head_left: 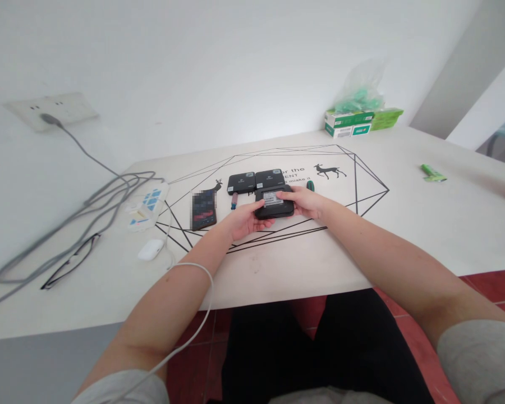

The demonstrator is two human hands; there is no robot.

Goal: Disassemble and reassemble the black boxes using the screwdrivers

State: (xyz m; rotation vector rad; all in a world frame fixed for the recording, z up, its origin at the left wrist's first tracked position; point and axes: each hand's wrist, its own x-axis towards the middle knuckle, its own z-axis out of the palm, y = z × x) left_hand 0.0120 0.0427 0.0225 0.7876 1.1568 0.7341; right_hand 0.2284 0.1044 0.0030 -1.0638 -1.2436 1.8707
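Note:
Both my hands hold a flat black box-shaped device (278, 210) with a white printed label on its upturned face. My left hand (248, 221) grips its left side, thumb on top and fingers beneath. On the right edge, my right hand (305, 201) is closed round it with the thumb lying by the label. Just behind lie two similar black devices, one on the left (240, 183) and one on the right (269, 178). A small screwdriver with a reddish handle (234, 200) is left of the held device. Beyond my right hand, a green handle (310, 185) shows, partly hidden.
A phone (203, 210) and white earbud case (150, 249) lie to the left. Farther left are a power strip (149, 206), glasses (71, 261) and looped grey cable (88, 199). Green-and-white boxes (348, 124) stand by the wall; a green packet (433, 173) lies right. A white cord (208, 275) crosses my left arm.

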